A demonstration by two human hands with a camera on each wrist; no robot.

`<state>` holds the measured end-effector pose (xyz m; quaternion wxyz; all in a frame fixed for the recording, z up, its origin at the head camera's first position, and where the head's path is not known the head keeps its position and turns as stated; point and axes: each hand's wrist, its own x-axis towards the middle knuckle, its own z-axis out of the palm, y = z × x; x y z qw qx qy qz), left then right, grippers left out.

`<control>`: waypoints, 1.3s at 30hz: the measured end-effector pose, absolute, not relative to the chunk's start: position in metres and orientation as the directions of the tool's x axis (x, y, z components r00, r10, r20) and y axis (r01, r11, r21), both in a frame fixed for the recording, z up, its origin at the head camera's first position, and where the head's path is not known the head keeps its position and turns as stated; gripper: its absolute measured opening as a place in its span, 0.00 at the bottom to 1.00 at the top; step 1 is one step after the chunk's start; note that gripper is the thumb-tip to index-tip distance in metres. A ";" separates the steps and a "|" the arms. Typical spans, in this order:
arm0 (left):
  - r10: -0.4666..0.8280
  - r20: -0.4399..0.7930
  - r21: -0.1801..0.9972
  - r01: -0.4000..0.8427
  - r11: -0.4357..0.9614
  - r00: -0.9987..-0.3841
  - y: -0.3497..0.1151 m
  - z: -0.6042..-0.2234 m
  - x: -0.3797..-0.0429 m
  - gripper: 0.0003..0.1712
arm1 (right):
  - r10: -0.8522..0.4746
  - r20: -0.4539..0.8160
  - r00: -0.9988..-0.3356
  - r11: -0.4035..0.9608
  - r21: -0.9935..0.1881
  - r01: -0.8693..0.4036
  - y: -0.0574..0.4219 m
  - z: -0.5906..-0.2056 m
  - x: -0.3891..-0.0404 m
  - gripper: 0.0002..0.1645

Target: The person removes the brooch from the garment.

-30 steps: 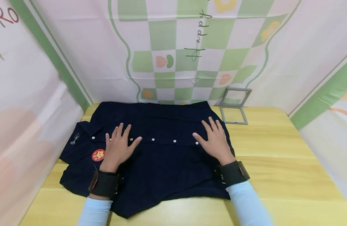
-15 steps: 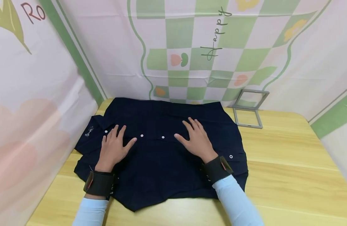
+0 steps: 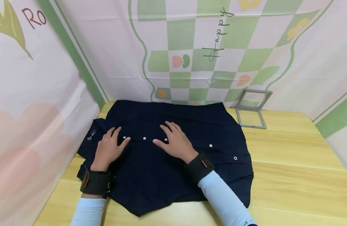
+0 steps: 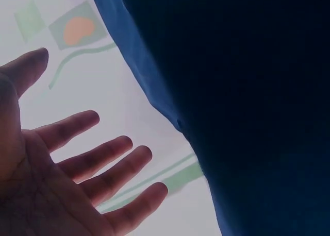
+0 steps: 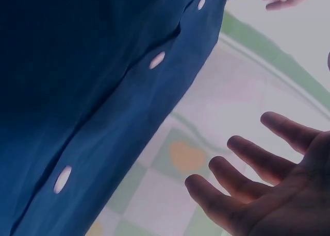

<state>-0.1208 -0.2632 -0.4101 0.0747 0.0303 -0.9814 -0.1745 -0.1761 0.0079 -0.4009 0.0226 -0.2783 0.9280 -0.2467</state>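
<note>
A dark navy button-up shirt lies spread on the table in the head view, its collar toward the left. A row of several white buttons, one of them a button right of the hands, runs along its middle. My left hand hovers over the collar end, fingers spread and relaxed. My right hand is over the shirt's middle, fingers loosely extended. In the wrist views, a gap shows between the shirt and both the left hand and the right hand. Neither holds anything.
A grey hinged frame stands open at the back right, close to the shirt's edge. The wooden table extends to the right. Printed cloth walls enclose its back and sides.
My right hand has moved left across the shirt, from its right end to the middle, uncovering buttons there. My left hand has shifted slightly toward the collar, hiding the red round patch. The view has turned somewhat.
</note>
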 end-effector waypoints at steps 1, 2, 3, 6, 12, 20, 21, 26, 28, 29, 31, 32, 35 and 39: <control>-0.087 0.141 0.345 -0.033 0.938 -0.986 -0.265 -0.410 -0.121 0.39 | -0.534 0.090 -0.841 0.724 -0.467 -0.509 0.003 -0.401 -0.176 0.45; -0.086 0.145 0.344 -0.031 0.939 -0.986 -0.266 -0.409 -0.121 0.38 | -0.541 0.085 -0.837 0.721 -0.465 -0.514 -0.002 -0.400 -0.175 0.45; -0.087 0.146 0.344 -0.032 0.938 -0.986 -0.268 -0.408 -0.121 0.38 | -0.549 0.083 -0.831 0.717 -0.464 -0.520 -0.007 -0.400 -0.174 0.45; -0.096 0.129 0.353 -0.045 0.934 -0.987 -0.274 -0.407 -0.121 0.37 | -0.578 0.088 -0.811 0.701 -0.455 -0.549 -0.020 -0.398 -0.172 0.44; -0.131 0.062 0.393 -0.096 0.915 -0.989 -0.290 -0.402 -0.120 0.37 | -0.644 0.076 -0.761 0.660 -0.448 -0.603 -0.046 -0.393 -0.169 0.44; -0.106 0.050 0.413 -0.076 0.908 -0.993 -0.301 -0.397 -0.125 0.33 | -0.686 0.049 -0.726 0.637 -0.441 -0.632 -0.076 -0.399 -0.170 0.42; -0.091 0.050 0.419 -0.062 0.906 -0.995 -0.302 -0.397 -0.126 0.31 | -0.686 0.049 -0.726 0.637 -0.440 -0.633 -0.080 -0.400 -0.170 0.42; -0.022 0.042 0.449 -0.001 0.894 -0.999 -0.308 -0.402 -0.125 0.22 | -0.709 0.058 -0.702 0.609 -0.452 -0.652 -0.097 -0.408 -0.167 0.39; 0.005 0.030 0.459 0.018 0.888 -1.000 -0.311 -0.404 -0.124 0.19 | -0.723 0.063 -0.688 0.593 -0.455 -0.664 -0.102 -0.411 -0.166 0.37; 0.018 0.028 0.464 0.029 0.886 -0.999 -0.312 -0.406 -0.123 0.17 | -0.728 0.067 -0.682 0.587 -0.454 -0.671 -0.105 -0.411 -0.166 0.37; 0.042 0.029 0.475 0.051 0.878 -0.999 -0.315 -0.408 -0.123 0.14 | -0.733 0.081 -0.675 0.577 -0.452 -0.681 -0.111 -0.412 -0.166 0.35; 0.057 0.030 0.481 0.064 0.874 -0.998 -0.316 -0.408 -0.123 0.14 | -0.735 0.083 -0.673 0.572 -0.457 -0.681 -0.114 -0.411 -0.166 0.34; 0.098 0.027 0.492 0.098 0.865 -0.995 -0.320 -0.410 -0.124 0.11 | -0.741 0.069 -0.668 0.565 -0.473 -0.676 -0.122 -0.409 -0.168 0.31; 0.131 0.016 0.498 0.121 0.858 -0.991 -0.321 -0.412 -0.125 0.11 | -0.752 0.039 -0.658 0.562 -0.483 -0.671 -0.127 -0.409 -0.170 0.27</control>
